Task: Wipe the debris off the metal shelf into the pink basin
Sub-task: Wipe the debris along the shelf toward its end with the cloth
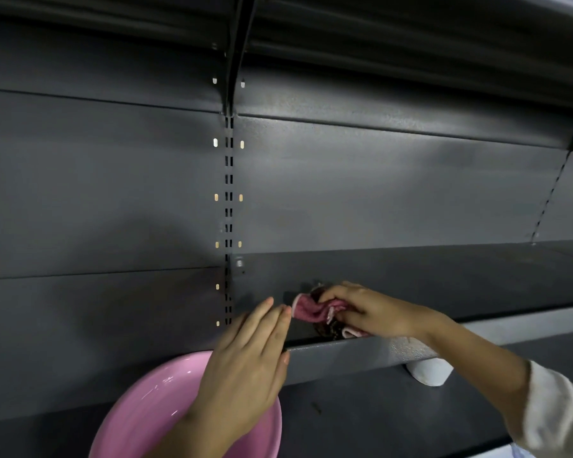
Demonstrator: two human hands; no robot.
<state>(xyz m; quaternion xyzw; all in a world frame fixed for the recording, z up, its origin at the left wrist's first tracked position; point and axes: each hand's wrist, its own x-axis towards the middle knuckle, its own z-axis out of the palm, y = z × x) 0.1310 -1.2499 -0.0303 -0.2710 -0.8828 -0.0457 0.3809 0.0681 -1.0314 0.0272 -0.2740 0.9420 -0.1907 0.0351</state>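
Right hand has its fingers clamped on the soft pink cloth, debris loose beneath them on the metal shelf. Left hand, fingers together, open, waits at the shelf's end; pink basin sits below. Light crumbs — sweep gently.

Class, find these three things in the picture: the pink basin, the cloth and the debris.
Basin (146,398): head view, on its inner wall.
Cloth (311,310): head view, on its pink fold.
Debris (326,328): head view, on the dark pile under the cloth.
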